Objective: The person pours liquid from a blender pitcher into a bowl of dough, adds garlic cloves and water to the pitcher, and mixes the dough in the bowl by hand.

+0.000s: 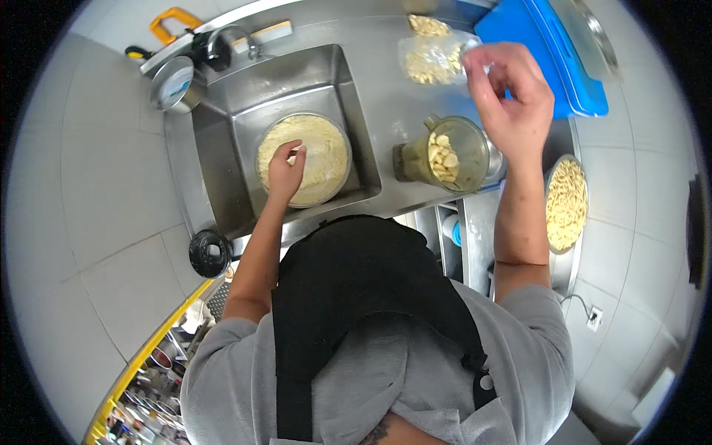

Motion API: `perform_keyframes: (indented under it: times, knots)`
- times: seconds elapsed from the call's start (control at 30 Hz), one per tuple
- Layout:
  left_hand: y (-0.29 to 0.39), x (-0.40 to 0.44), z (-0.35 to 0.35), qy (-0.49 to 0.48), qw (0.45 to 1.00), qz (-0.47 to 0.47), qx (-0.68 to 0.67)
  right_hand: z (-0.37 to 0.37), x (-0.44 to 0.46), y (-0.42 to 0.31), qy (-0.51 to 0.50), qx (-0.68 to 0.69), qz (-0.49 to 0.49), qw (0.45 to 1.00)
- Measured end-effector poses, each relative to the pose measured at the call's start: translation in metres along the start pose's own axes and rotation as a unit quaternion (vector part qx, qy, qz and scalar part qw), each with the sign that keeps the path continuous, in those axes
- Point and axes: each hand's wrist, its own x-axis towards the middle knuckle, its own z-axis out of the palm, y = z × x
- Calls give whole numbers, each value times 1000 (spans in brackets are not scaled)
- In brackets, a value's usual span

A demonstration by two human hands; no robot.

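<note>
a round bowl (346,167) of pale, powdery food (324,159) is set inside the sink (282,101), toward its near right corner, with bare metal left on its far and left sides. over the food the left hand (286,170) is poised, its fingers curled and the thumb brought near the forefinger; whether anything is pinched there, or the food is touched, cannot be told. well apart from it, the right hand (517,96) is raised above the table (382,89), its fingers bent toward the thumb, beside a clear bag (430,65) of pale pieces; a grip on the bag cannot be made out. by judgement, the food is being handled at the bowl, and for the next move the left fingertips would best be guided inside the rim. near the table's front edge a jug (421,169) of pale chunks is placed, on which a low sweep could be caught. room is offered between sink and bag; farther right, movement is bounded by a blue bin (523,24).
</note>
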Motion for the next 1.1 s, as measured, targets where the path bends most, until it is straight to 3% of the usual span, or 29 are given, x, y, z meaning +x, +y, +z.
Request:
perform_keyframes:
  times: [0.07, 0.13, 0.17, 0.23, 0.27, 0.37, 0.43, 0.47, 0.53, 0.57, 0.6, 0.67, 0.73, 0.77, 0.87, 0.93, 1.0, 1.07, 1.1]
  knots:
    - [3, 2, -4, 9, 1000, 8, -14, 41, 27, 6, 102, 94, -65, 988]
    - [2, -1, -8, 10, 1000, 16, 3, 83, 49, 15, -77, 32, -52, 995]
    - [1, -5, -11, 14, 1000, 14, 2, 104, 57, 32, -80, 33, -55, 995]
    - [2, -4, -16, 12, 1000, -1, -11, 133, 74, 53, -114, -105, -175, 972]
    - [1, -4, -19, 19, 1000, -3, -13, 135, 80, 56, -116, -104, -182, 971]
    - [-11, -12, -28, 32, 999, -19, -5, 124, 100, 24, -120, -112, -116, 980]
    - [-23, -13, -30, 32, 999, -25, -16, 117, 108, 7, -78, -68, -4, 995]
    - [-27, -13, -31, 33, 999, -24, -17, 119, 109, 13, -76, -69, -5, 995]
    - [-30, -16, -33, 15, 998, -54, -23, 119, 111, 24, -164, -80, -100, 978]
    - [-31, -14, -32, 17, 998, -52, -23, 114, 109, 30, -163, -81, -101, 978]
    - [-32, -12, -32, 16, 998, -52, -26, 103, 104, 22, -319, -114, -35, 940]
    - [-33, -10, -33, 10, 998, -51, -29, 88, 96, 26, -464, -143, 37, 873]
    - [-33, -5, -32, -23, 994, -99, -28, 72, 87, 49, -287, -218, -32, 932]
    - [-35, -2, -31, -24, 994, -100, -28, 56, 79, 60, -247, -228, 21, 942]
    - [-43, 7, -28, -29, 993, -107, -28, -19, 22, 78, -227, -110, 19, 968]
    - [-45, 17, -32, -43, 986, -152, -48, -49, -34, 115, -213, -20, 207, 955]
    - [-71, 34, -25, -23, 987, -142, -76, -62, -93, 154, -232, -73, 431, 869]
    - [-78, 52, -29, -3, 985, -137, -102, -40, -172, 179, -175, 73, 439, 878]
    - [-71, 68, -32, -11, 976, -164, -145, -30, -202, 192, -234, -3, 475, 848]
